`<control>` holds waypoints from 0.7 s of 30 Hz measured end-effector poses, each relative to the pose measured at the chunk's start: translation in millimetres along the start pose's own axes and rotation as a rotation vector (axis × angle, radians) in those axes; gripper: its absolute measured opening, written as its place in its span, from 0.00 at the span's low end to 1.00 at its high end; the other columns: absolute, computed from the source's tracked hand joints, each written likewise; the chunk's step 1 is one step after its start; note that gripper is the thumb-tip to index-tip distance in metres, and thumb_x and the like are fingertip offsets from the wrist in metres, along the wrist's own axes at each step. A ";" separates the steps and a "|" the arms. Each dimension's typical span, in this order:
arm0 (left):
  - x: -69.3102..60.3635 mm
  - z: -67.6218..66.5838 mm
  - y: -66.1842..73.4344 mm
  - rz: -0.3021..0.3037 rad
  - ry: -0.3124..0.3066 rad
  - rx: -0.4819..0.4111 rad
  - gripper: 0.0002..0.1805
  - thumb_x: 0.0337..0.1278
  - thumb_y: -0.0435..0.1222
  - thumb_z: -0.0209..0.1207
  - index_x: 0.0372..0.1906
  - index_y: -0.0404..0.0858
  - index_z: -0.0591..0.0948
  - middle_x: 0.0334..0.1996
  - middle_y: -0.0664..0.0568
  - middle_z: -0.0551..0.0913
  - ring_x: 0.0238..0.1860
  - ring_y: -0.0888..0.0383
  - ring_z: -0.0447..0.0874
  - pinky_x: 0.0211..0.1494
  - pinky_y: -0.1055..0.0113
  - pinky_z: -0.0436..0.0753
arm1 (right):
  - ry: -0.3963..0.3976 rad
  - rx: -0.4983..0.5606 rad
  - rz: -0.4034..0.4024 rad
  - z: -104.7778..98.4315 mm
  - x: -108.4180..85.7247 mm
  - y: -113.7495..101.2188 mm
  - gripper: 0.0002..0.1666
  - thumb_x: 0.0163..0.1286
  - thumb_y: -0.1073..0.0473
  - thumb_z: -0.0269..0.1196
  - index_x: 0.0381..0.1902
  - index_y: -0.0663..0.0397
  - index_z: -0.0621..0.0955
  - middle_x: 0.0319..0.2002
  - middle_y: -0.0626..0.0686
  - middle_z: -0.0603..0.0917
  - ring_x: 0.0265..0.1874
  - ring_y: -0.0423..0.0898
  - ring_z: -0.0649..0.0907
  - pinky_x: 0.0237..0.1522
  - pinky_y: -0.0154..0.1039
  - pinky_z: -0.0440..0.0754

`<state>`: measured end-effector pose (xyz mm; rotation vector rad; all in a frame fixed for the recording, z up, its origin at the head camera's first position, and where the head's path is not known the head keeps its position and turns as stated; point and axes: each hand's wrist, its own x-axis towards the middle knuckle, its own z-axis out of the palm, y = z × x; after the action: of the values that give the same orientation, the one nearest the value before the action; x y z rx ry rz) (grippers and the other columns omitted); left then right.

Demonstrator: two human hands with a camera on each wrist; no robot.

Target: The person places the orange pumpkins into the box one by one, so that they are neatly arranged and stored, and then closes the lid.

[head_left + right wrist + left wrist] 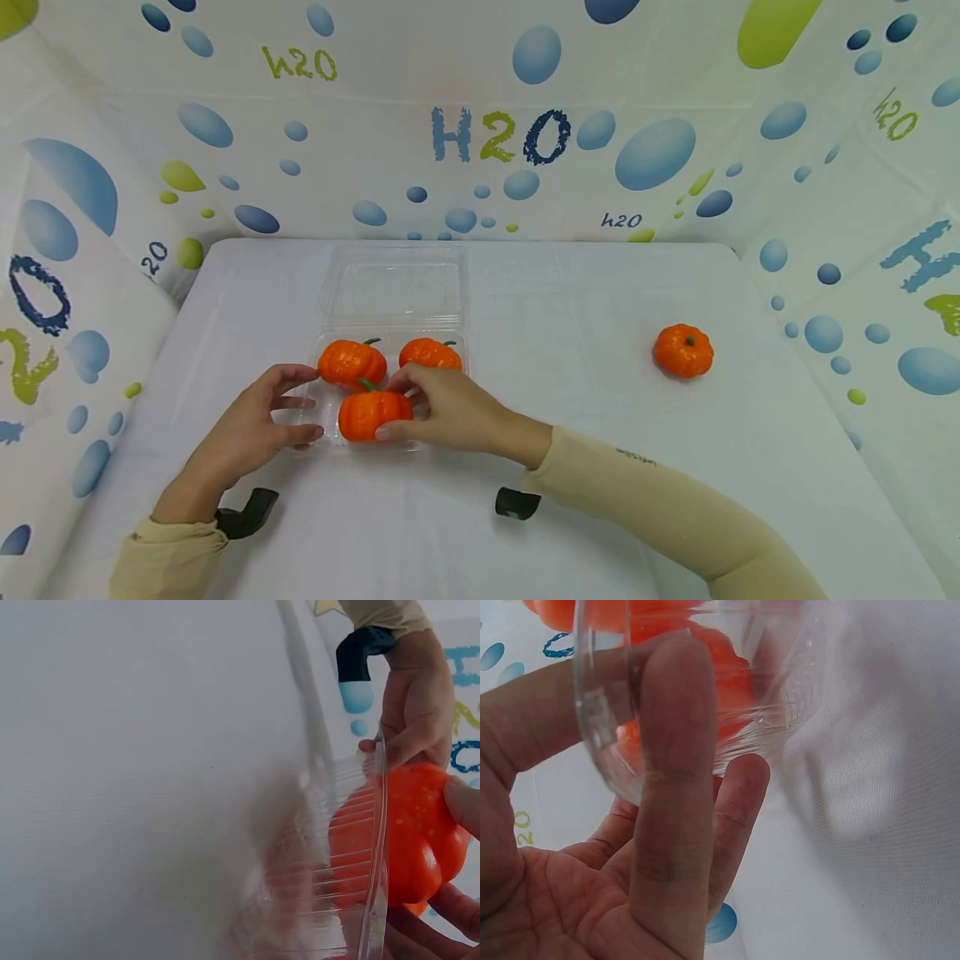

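In the head view a clear plastic clamshell container [327, 434] lies with its lid [397, 287] folded back. My right hand [457, 412] grips a small orange toy pumpkin [367, 414] with a green stem, at the front of the container. The right wrist view shows that pumpkin [420, 832] between thumb and fingers, partly behind the clear wall. Two more pumpkins sit behind it, one at back left [351, 362] and one at back right [430, 353], the latter partly covered by my right hand. My left hand [251, 421], fingers spread, touches the container's left side.
Another orange pumpkin [683, 351] stands apart on the white-covered table [570, 333], to the right. A curtain [480, 75] printed with drops and lettering surrounds the table at the back and sides. Dark wrist mounts [517, 503] hang below both forearms.
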<state>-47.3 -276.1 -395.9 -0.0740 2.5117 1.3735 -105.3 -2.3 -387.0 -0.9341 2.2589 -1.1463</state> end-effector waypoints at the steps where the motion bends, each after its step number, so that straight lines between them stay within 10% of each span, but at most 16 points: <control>1: -0.1 0.0 0.0 0.000 -0.001 0.000 0.44 0.52 0.28 0.72 0.71 0.30 0.61 0.70 0.31 0.65 0.61 0.33 0.74 0.39 0.62 0.88 | -0.005 -0.007 -0.009 0.4 0.2 -0.3 0.31 0.62 0.42 0.73 0.57 0.47 0.78 0.49 0.39 0.82 0.40 0.34 0.82 0.44 0.30 0.83; 21: -1.7 0.1 -0.6 0.001 -0.006 -0.020 0.44 0.52 0.29 0.72 0.71 0.31 0.61 0.71 0.31 0.64 0.62 0.32 0.73 0.39 0.61 0.89 | -0.031 -0.292 -0.063 11.0 -0.4 -4.6 0.30 0.70 0.46 0.67 0.67 0.48 0.76 0.55 0.40 0.82 0.47 0.32 0.83 0.51 0.26 0.77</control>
<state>-45.5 -276.5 -396.0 -0.0720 2.4937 1.3967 -96.3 -9.8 -389.3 -1.1316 2.4288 -0.8317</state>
